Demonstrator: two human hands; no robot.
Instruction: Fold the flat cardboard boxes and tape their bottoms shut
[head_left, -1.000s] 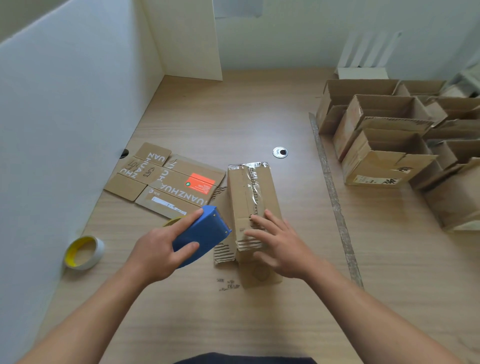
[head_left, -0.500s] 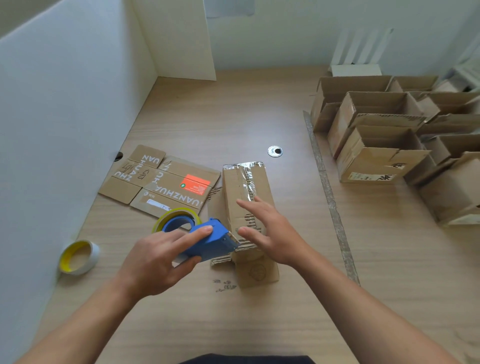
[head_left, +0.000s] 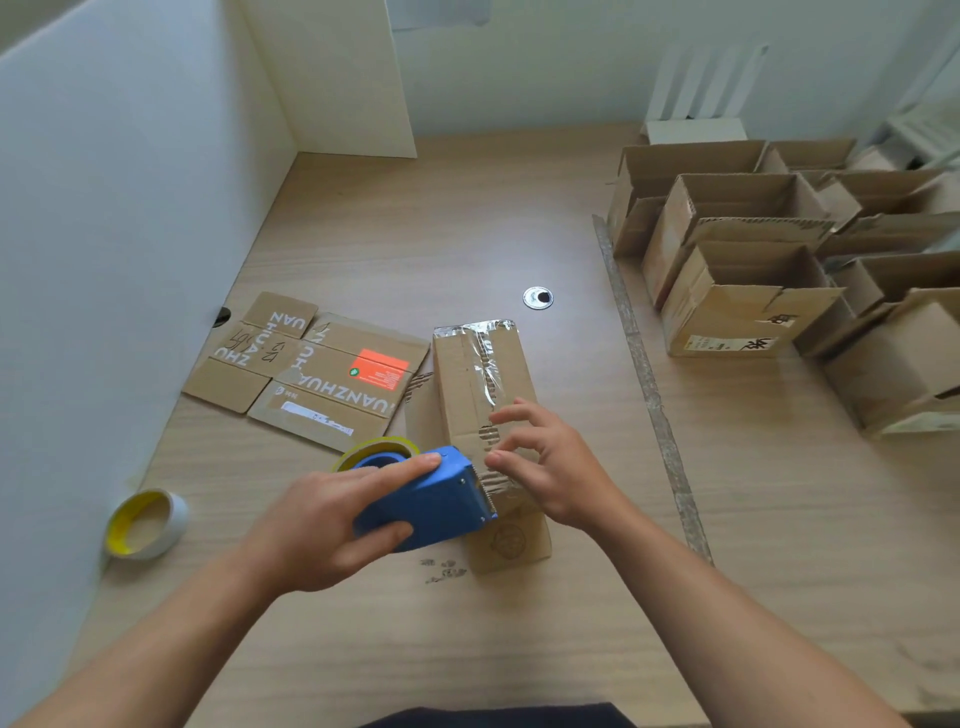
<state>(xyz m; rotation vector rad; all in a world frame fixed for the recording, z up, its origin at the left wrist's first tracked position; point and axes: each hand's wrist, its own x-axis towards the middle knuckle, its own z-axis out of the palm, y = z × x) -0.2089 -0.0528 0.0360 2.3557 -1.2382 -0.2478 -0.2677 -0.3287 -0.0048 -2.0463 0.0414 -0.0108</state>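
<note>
A folded cardboard box (head_left: 467, 374) lies bottom-up in the middle of the table, with clear tape running along its seam. My left hand (head_left: 327, 525) grips a blue tape dispenser (head_left: 431, 501) with a yellow-cored roll. The dispenser's toothed blade sits against the near end of the box top. My right hand (head_left: 550, 467) rests on the box just beyond the blade, with bent fingertips touching the tape and cardboard. A flat, unfolded box (head_left: 322, 374) with white lettering and an orange label lies to the left of the folded one.
A spare tape roll (head_left: 148, 522) lies at the left by the white partition (head_left: 130, 208). Several folded open boxes (head_left: 737, 291) crowd the right side, behind a strip of tape (head_left: 649, 384) stuck on the table. A round grommet (head_left: 537, 298) sits beyond the box.
My left hand has brought the dispenser from the box's left side down to its near end. The fingers of my right hand went from flat on the box to bent.
</note>
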